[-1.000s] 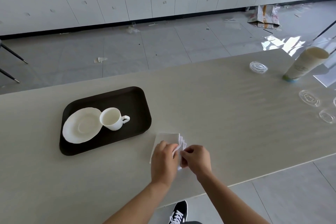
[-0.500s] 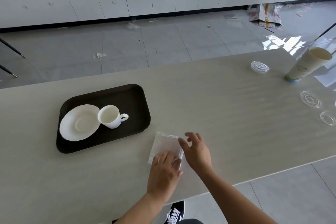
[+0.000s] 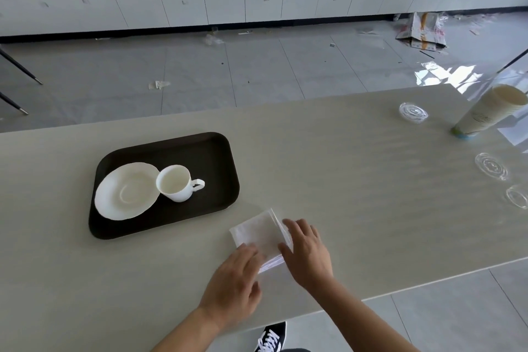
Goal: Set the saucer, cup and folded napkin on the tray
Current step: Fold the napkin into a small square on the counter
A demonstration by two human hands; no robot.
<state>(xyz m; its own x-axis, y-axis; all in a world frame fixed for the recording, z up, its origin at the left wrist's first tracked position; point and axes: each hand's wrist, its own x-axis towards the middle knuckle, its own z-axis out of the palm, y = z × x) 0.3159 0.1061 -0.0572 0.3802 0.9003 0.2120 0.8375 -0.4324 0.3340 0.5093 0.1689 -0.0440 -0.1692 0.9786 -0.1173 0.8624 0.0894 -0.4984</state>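
A dark brown tray [image 3: 217, 151] lies on the pale table, left of centre. On it rest a white saucer [image 3: 125, 191] at the left and a white cup [image 3: 175, 183] beside it, handle to the right, cup rim against the saucer's edge. A folded white napkin [image 3: 257, 233] lies on the table just right of the tray's near corner. My left hand [image 3: 237, 286] presses flat on the napkin's near edge. My right hand [image 3: 308, 251] lies flat on its right edge, fingers spread.
A stack of paper cups [image 3: 491, 110] lies tilted at the far right. Clear plastic lids [image 3: 413, 113] [image 3: 491, 166] [image 3: 517, 197] are scattered near it. The table's near edge runs just behind my wrists. A shoe [image 3: 271, 337] shows below on the floor.
Both hands went from pinching the napkin's right edge to lying flat on it. The napkin now sits more squarely folded and slightly turned. The view shifted a little.
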